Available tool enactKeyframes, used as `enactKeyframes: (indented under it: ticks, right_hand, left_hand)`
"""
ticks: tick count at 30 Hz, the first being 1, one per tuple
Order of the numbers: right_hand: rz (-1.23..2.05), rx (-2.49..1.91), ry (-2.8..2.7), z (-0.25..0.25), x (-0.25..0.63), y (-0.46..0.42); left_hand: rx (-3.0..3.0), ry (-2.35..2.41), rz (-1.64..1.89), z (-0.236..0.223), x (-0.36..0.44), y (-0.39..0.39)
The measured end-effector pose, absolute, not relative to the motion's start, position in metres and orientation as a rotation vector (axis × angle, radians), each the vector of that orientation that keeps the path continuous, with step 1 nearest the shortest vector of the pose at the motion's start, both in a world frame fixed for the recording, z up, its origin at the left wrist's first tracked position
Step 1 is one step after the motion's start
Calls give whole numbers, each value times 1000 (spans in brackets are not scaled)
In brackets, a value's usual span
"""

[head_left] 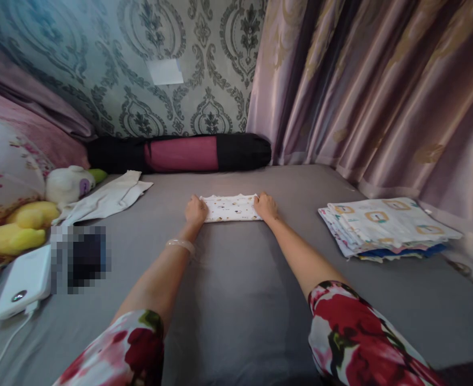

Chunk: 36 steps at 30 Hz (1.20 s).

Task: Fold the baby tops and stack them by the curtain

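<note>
A small white cloth (231,209) with a tiny printed pattern lies folded into a flat strip on the grey bed sheet (240,268). My left hand (197,209) grips its left end, fingers curled over the edge. At the opposite end my right hand (266,206) holds the cloth the same way, so it stretches straight between both hands. Off to the right sits a stack of folded printed cloths (389,222). A plain white garment (108,199) lies loosely spread to the left of my left hand.
A long black and maroon bag (180,153) lies along the wall. Plush toys (65,185) and a white power bank (25,281) with a cable are at the left, beside a blurred-out object (87,259). Pinkish curtains (361,96) hang at the right.
</note>
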State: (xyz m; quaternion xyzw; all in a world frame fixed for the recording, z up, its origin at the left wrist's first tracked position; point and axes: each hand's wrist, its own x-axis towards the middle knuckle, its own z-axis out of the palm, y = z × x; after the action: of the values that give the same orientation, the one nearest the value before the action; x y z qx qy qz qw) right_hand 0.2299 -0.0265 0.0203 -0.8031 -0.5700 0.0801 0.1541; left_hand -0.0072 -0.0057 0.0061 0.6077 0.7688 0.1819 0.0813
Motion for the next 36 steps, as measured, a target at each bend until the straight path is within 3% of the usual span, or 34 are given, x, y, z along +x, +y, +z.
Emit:
enactKeyframes:
  ticks: [12, 18, 23, 36]
  right_hand:
    - [421, -2273, -1626, 27, 245, -21]
    - [-44, -1977, -1864, 35, 216, -51]
    - [-7, -1511, -2317, 24, 173, -65]
    - [142, -1585, -2405, 2, 161, -44]
  left_hand:
    - [1656, 2291, 560, 20, -20, -9]
    - [2383, 2020, 795, 14, -10, -36]
    - [2627, 1751, 555, 9, 14, -46]
    - [2513, 1783, 227, 5, 22, -32]
